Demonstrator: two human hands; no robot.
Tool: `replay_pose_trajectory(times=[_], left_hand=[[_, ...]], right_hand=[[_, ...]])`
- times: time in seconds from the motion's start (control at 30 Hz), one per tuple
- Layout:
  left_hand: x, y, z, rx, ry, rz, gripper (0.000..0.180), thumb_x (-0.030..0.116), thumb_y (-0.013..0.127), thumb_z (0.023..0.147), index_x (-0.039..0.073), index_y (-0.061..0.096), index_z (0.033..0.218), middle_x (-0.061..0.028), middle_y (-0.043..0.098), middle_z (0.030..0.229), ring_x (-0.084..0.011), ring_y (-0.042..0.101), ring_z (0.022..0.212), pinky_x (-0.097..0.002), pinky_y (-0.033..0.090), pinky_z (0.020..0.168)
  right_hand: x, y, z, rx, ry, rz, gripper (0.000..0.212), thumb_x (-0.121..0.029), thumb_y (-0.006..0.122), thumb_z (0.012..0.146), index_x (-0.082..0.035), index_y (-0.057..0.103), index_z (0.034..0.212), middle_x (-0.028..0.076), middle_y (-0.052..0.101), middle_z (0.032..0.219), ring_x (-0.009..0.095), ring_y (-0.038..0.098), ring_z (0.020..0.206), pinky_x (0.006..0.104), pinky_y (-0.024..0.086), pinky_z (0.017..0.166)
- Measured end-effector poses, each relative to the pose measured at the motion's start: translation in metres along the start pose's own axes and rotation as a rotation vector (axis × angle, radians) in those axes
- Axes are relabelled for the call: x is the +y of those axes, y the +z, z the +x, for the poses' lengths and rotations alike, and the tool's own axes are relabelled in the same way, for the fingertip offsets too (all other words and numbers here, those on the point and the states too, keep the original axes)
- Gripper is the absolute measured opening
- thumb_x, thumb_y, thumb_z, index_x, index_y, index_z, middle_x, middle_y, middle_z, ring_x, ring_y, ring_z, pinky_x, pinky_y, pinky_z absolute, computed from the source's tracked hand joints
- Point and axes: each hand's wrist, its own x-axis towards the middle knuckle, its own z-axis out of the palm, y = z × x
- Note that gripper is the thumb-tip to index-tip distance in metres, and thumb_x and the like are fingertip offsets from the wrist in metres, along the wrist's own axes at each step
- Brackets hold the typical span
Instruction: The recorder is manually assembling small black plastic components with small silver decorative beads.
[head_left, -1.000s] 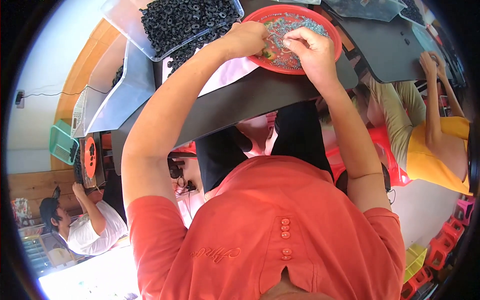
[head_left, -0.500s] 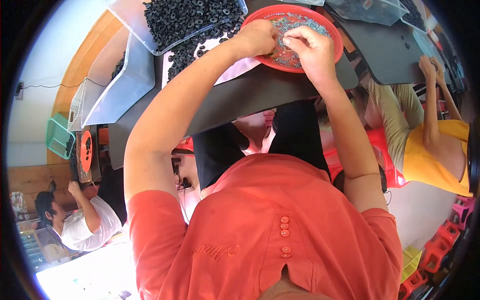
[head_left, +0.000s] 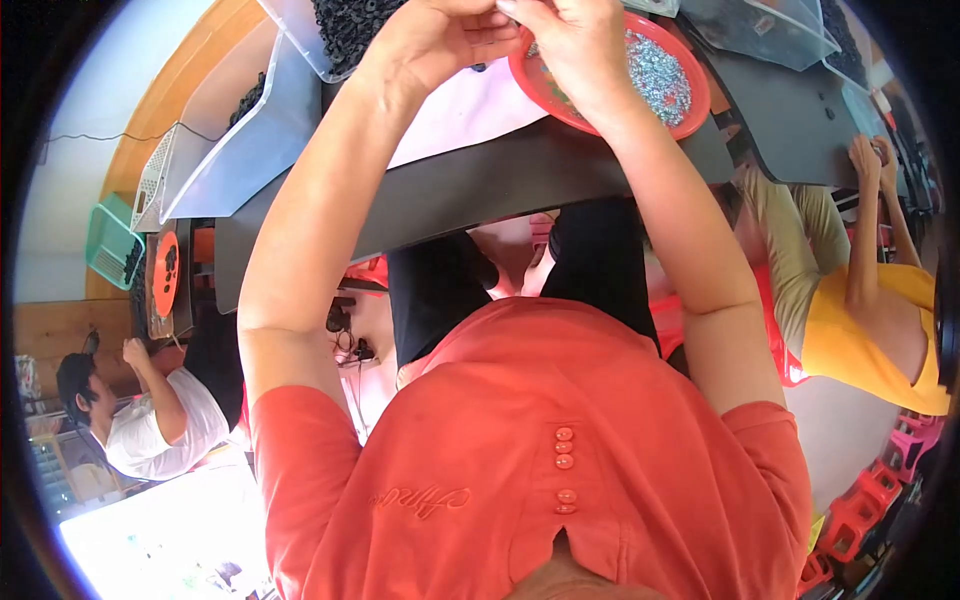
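My left hand (head_left: 440, 45) and my right hand (head_left: 580, 45) meet at the top edge of the view, fingertips close together. Both are closed in a pinch, the left one's lower fingers loosely bent. Whatever sits between the fingertips is too small and too near the edge to make out. Below and behind my right hand lies a round red tray (head_left: 697, 118) holding many small shiny silvery pieces (head_left: 655, 80). A clear plastic bin (head_left: 300, 35) full of small black ring-like parts (head_left: 350, 30) stands beyond my left forearm.
A pale pink sheet (head_left: 460, 115) lies on the dark table (head_left: 470, 190). Another translucent bin (head_left: 240, 130) stands at the left, more bins (head_left: 760, 30) at the far right. One person in white (head_left: 170, 430) sits left, another in yellow (head_left: 860, 310) right.
Both hands have left the red tray, moving up and to the left, and now meet at the top edge. The view has shifted slightly, and more silvery pieces show in the tray.
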Motion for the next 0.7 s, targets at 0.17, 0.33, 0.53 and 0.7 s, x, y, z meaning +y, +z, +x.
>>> replay_pose_trajectory(times=[0.17,0.33,0.53,0.7], left_hand=[[0.001,0.017,-0.023,0.529,0.054,-0.062,0.016,0.013,0.059,0.089,-0.001,0.062,0.097,-0.0131,0.065,0.092,-0.0253,0.062,0.084,-0.0401,0.052,0.08],[-0.013,-0.038,-0.034,0.465,0.003,-0.201,0.027,0.015,0.052,0.096,-0.006,0.055,0.112,-0.02,0.057,0.109,-0.0322,0.055,0.108,-0.0521,0.04,0.105],[-0.022,-0.023,-0.021,0.499,0.073,0.391,0.027,0.022,0.06,0.093,-0.004,0.065,0.096,-0.0116,0.065,0.094,-0.0211,0.062,0.089,-0.0386,0.051,0.085],[-0.036,-0.041,-0.013,0.453,0.267,2.101,0.024,0.024,0.074,0.07,0.009,0.071,0.089,-0.0072,0.064,0.088,-0.028,0.057,0.092,-0.0389,0.05,0.08]], right_hand=[[0.028,0.024,-0.005,-0.071,-0.054,-0.292,0.01,-0.005,0.063,0.083,0.0,0.062,0.091,0.016,0.064,0.082,0.03,0.066,0.075,0.0357,0.051,0.064],[0.024,0.037,-0.017,-0.146,0.093,-0.332,0.012,-0.006,0.064,0.083,-0.001,0.061,0.093,0.016,0.064,0.084,0.03,0.066,0.08,0.0358,0.051,0.067],[0.053,0.028,-0.021,-0.005,0.206,-0.133,0.003,0.002,0.062,0.081,0.001,0.063,0.085,0.01,0.063,0.075,0.015,0.063,0.069,0.0274,0.05,0.063],[0.063,0.019,-0.024,0.11,0.234,-0.148,0.003,0.001,0.063,0.081,-0.001,0.064,0.084,0.004,0.062,0.071,0.01,0.058,0.066,0.0244,0.047,0.059]])
